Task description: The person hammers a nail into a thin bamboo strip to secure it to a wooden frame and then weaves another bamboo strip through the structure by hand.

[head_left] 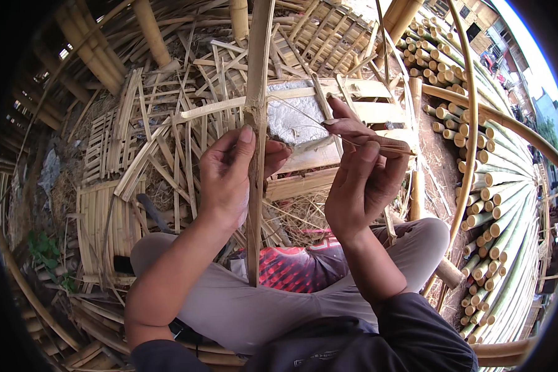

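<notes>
A long bamboo slat (258, 74) stands nearly upright in front of me, its lower end by my lap. My left hand (223, 177) is closed round it, thumb on the near side and fingertips showing past its right edge. Just above that hand a second bamboo strip (214, 108) crosses the slat, with a binding (254, 113) wound where they meet. From the binding a thin fibre strand (296, 110) runs right to my right hand (369, 170), which pinches it between bent fingers. Part of the strand is hidden by those fingers.
Beyond my hands sits a bamboo-slat bench (310, 160) with a grey-white sheet (294, 115) on it. Bamboo offcuts (167, 130) litter the ground at left. Cut bamboo poles (502, 217) are stacked at right. A curved pole (471, 124) rises nearby. Patterned cloth (297, 270) lies between my legs.
</notes>
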A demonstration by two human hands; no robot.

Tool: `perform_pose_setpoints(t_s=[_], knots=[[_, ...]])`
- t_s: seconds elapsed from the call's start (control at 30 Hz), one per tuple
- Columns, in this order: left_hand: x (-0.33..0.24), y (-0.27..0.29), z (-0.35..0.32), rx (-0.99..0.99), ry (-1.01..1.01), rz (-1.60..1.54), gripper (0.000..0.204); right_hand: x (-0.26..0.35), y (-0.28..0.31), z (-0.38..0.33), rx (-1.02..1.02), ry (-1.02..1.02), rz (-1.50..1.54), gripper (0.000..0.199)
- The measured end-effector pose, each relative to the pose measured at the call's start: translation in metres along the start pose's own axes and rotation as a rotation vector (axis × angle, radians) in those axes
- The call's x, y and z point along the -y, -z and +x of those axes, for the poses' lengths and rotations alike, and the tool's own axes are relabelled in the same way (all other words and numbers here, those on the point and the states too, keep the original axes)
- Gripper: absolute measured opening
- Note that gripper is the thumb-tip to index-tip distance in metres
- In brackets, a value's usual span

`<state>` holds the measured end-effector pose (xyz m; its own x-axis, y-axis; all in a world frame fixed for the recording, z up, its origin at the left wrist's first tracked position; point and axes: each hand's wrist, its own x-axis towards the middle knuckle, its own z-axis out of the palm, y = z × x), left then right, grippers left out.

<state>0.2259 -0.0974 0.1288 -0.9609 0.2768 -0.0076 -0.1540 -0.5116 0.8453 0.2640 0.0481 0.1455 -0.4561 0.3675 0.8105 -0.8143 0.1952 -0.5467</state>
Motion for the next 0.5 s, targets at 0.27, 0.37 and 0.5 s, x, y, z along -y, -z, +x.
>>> perform_pose_setpoints(t_s=[0.27, 0.37, 0.5], knots=[[-0.024, 0.009, 0.030, -0.263, 0.091, -0.320, 0.038, 0.017, -0.011, -0.019, 0.132, 0.111, 0.100, 0.014], [-0.051, 0.063, 0.050, -0.336, -0.057, -0.343, 0.036, 0.038, -0.009, -0.031, 0.197, 0.001, 0.096, 0.028], [-0.065, 0.063, 0.035, -0.246, -0.215, -0.133, 0.031, 0.038, 0.027, -0.034, 0.470, -0.327, -0.126, 0.018]])
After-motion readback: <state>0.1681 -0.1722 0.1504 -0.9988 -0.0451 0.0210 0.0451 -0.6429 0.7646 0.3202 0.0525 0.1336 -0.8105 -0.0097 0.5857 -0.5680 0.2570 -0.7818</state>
